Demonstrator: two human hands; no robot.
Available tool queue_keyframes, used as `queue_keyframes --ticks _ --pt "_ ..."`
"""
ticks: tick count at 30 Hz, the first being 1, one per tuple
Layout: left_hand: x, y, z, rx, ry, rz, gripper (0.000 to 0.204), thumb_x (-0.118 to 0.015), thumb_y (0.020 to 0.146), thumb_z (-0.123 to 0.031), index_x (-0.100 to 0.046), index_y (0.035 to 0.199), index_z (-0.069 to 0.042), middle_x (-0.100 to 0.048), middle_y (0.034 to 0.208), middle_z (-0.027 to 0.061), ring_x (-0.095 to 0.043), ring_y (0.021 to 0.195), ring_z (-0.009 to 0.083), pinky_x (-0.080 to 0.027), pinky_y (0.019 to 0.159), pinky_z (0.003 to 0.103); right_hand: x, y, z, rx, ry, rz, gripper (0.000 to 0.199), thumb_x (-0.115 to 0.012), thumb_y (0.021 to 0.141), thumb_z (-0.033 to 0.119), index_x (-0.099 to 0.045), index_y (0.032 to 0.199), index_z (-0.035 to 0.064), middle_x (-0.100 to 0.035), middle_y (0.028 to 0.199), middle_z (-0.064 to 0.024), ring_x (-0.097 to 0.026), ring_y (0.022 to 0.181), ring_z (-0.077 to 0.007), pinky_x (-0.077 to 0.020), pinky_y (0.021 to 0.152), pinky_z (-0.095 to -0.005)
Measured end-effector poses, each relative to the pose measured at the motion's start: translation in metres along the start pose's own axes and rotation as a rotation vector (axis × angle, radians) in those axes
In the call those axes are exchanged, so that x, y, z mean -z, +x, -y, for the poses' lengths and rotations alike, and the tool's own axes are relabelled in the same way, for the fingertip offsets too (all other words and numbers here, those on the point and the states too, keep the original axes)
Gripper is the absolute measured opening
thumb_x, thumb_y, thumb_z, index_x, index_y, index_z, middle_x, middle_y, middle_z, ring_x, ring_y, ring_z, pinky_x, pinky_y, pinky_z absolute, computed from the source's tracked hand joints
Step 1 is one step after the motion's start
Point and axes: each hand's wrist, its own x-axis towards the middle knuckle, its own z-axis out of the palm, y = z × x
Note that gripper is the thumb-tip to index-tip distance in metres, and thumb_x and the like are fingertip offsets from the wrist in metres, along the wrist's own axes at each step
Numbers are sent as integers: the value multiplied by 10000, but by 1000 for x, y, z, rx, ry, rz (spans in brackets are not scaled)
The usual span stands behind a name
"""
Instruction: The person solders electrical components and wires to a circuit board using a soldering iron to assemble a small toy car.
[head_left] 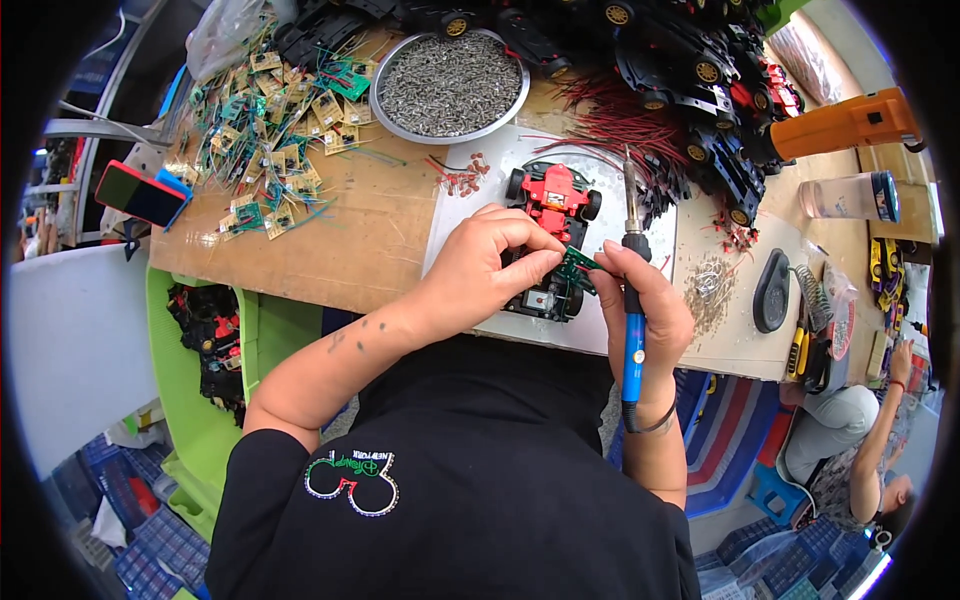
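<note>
On a white sheet (450, 225) at the table's near edge stands a toy car chassis (556, 198), red at its far end and black below. A small green circuit board (577, 268) sits over its middle. The thumb and forefinger of my left hand (495, 262) are pinched at the board's left edge. My right hand (655, 310) grips a soldering iron (634, 330) by its blue handle, tip pointing up and away. The thumb and forefinger of that same hand also meet the board's right side. My fingers hide part of the chassis.
A metal bowl of screws (450, 85) stands at the back, beside piled circuit boards (280, 150). Red wires (625, 120) and black car bodies (700, 75) crowd the back right. An orange tool (850, 122) juts in. Green bins (200, 430) stand at left; another person (850, 440) sits at right.
</note>
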Motion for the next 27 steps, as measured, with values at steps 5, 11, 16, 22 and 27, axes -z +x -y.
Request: queue_keyframes --ticks 5,11,16,22,27 --pt "-8 -1 -2 56 -51 -60 125 -671 915 -102 -705 969 6 -659 850 41 -593 800 86 -480 704 249 6 5 5 89 -145 92 402 -780 762 -10 -688 1143 81 -602 710 -61 -566 611 -211 -445 552 -317" --pt "-12 0 -2 276 -254 -99 129 -668 924 -103 -680 966 18 -670 846 8 -600 737 47 -489 663 216 36 0 18 235 -242 55 477 -830 729 254 -692 1144 64 -594 702 -19 -541 628 -208 -435 629 -356" --pt "-13 2 -1 281 -299 -112 119 -671 920 -99 -673 942 18 -670 843 3 -599 733 43 -490 666 211 38 -18 19 185 -67 86 380 -810 741 119 -671 1080 19 -573 674 -39 -506 569 -204 -407 578 -338" --pt "-14 3 -2 270 -267 -120 111 -669 917 -90 -673 936 19 -672 843 5 -597 733 42 -489 665 209 30 -30 13 91 48 37 317 -801 687 34 -608 938 19 -569 671 -66 -532 562 -213 -419 561 -330" --pt "-15 3 -3 286 -250 -125 109 -674 914 -90 -675 928 18 -670 836 1 -591 728 37 -483 657 206 30 -30 11 97 57 29 315 -801 684 20 -610 935 13 -573 672 -73 -532 555 -216 -420 553 -332"
